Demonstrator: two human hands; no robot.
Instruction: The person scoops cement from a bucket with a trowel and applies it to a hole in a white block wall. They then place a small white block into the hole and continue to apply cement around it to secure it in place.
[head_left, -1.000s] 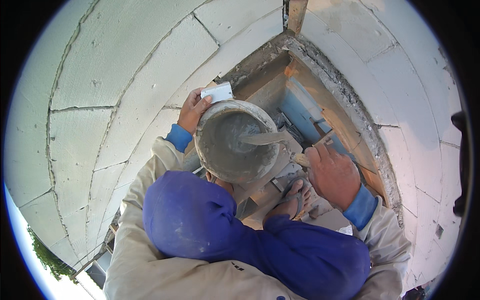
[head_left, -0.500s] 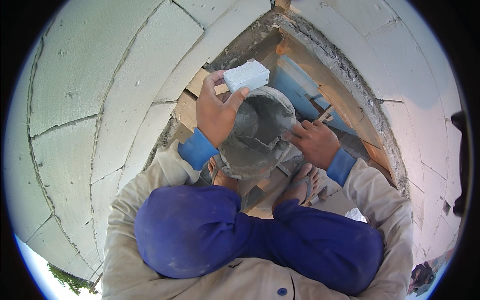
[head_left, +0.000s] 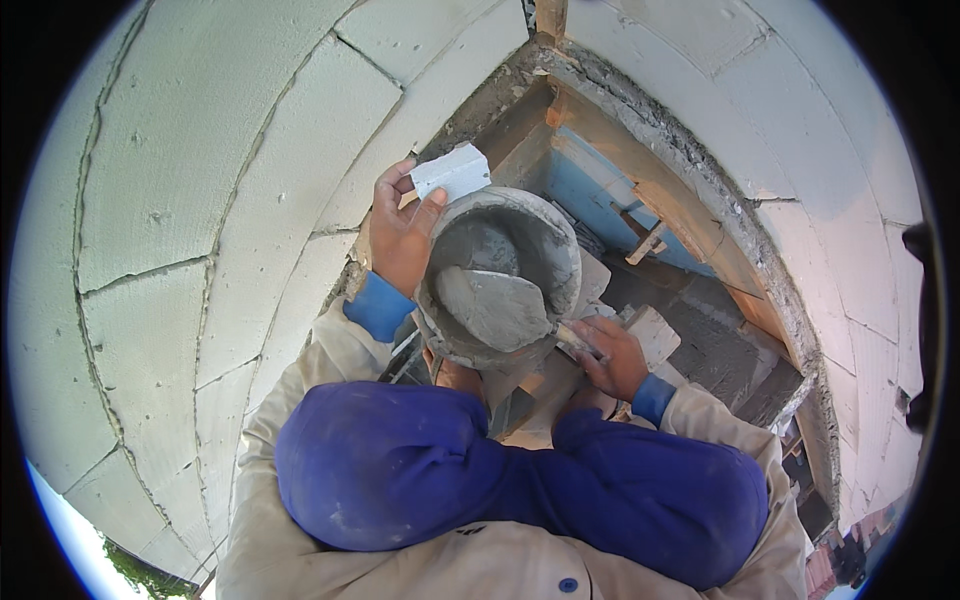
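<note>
My left hand (head_left: 400, 235) holds a small white block piece (head_left: 452, 172) up beside the wall, just left of a round grey mortar bucket (head_left: 500, 275). My right hand (head_left: 610, 355) grips the handle of a trowel (head_left: 490, 305), and its blade, loaded with grey mortar, lies inside the bucket. The bucket sits between my blue-trousered knees (head_left: 500, 470). Both forearms wear beige sleeves with blue cuffs.
A wall of large white blocks (head_left: 230, 170) curves round the left and top. A second white block wall (head_left: 830, 180) rises on the right. Between them lies a narrow gap with mortar-crusted edges, wooden pieces (head_left: 650, 240), a blue surface (head_left: 590, 195) and loose block scraps (head_left: 655, 335).
My left hand has held the white block piece up beside the bucket for the last half second. My right hand has moved onto the trowel, and its loaded blade now lies in the bucket.
</note>
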